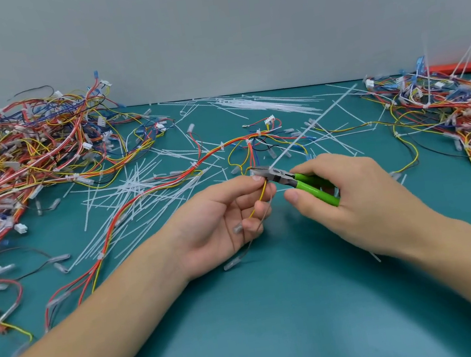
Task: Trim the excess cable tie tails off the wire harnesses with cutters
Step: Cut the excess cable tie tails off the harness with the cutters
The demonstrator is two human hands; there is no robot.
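Single head-worn wide-angle view, looking forward and down over teal bench (278, 309) toward grey back wall (206, 30). Close range: forearms enter from near edge, bench far edge mid-frame. No second view.

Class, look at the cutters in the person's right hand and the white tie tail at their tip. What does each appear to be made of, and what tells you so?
Cutters: head looks like dull grey metal; the handles seem coated in glossy green plastic or rubber, going by colour and sheen. Tie tail: probably translucent white plastic, likely nylon; thin, straight, stiff enough to stand clear of the table.
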